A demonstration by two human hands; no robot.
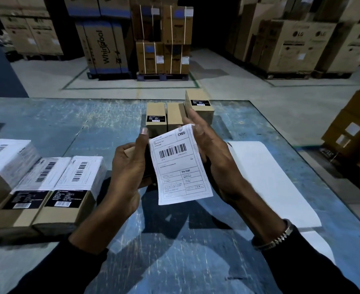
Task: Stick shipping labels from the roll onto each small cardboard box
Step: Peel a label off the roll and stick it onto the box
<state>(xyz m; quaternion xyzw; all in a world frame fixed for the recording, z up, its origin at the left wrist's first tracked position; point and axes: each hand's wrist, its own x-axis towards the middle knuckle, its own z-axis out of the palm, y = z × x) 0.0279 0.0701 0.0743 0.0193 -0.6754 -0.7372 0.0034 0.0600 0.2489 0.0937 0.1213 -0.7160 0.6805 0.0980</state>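
Left hand (124,168) wraps a small cardboard box (130,150); only a tan corner shows behind the thumb, the rest is hidden. Right hand (212,154) pinches the shipping label (180,166) at its top edge, fingertips curled over it. Both grips are closed on their things. The label hangs loose over the box, slightly tilted, its lower end free above the counter (68,128).

Doing it well, as I judge it:
- Square the label's long edge to the box edge before any adhesive touches.
- Tack the top first, then smooth downward with your thumb to push out air.
- Keep the barcode flat on one face, not folded round a corner.

Readable: "CRED" with a logo at the label's top, a barcode, "Pre-Paid" lower down; the smaller print is too fine to read. Labelled boxes (68,187) at your left carry the same CRED label plus black stickers. Three unlabelled boxes (175,116) wait at the far side. Backing strip (266,177) lies to your right. Background cartons read "Whirlpool" (104,46) and "LG" (298,35).
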